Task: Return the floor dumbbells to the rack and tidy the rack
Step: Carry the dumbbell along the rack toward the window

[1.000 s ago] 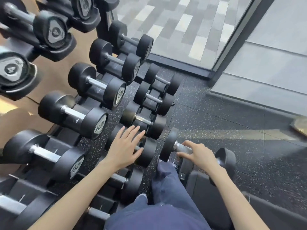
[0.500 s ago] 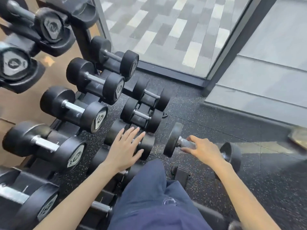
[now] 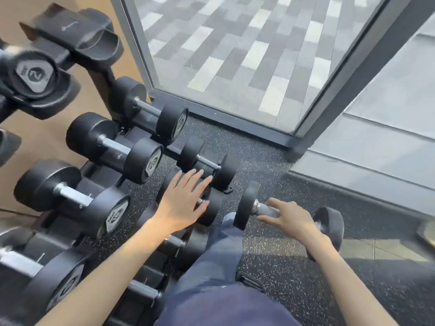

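Observation:
My right hand (image 3: 290, 220) is closed around the knurled steel handle of a small black dumbbell (image 3: 246, 205), held above the speckled floor to the right of the rack. My left hand (image 3: 182, 200) is spread flat with fingers apart, resting over a small dumbbell (image 3: 211, 208) on the rack's lowest tier. Just beyond its fingertips lies another small dumbbell (image 3: 207, 161) at the far end of that tier. The middle tier holds larger black dumbbells (image 3: 115, 147), and the top tier shows a "2" dumbbell (image 3: 35, 74) beside an empty cradle (image 3: 77, 36).
My knee in dark blue trousers (image 3: 219, 255) sits between my arms. A glass panel with a dark frame (image 3: 221, 116) stands just past the rack. A grey step (image 3: 367, 161) rises on the right, and a tan object (image 3: 427, 231) lies at the right edge.
The view has shifted toward the rack's far end. My right hand has carried the dumbbell forward alongside the rack; my left hand has slid along the lowest tier, still spread flat.

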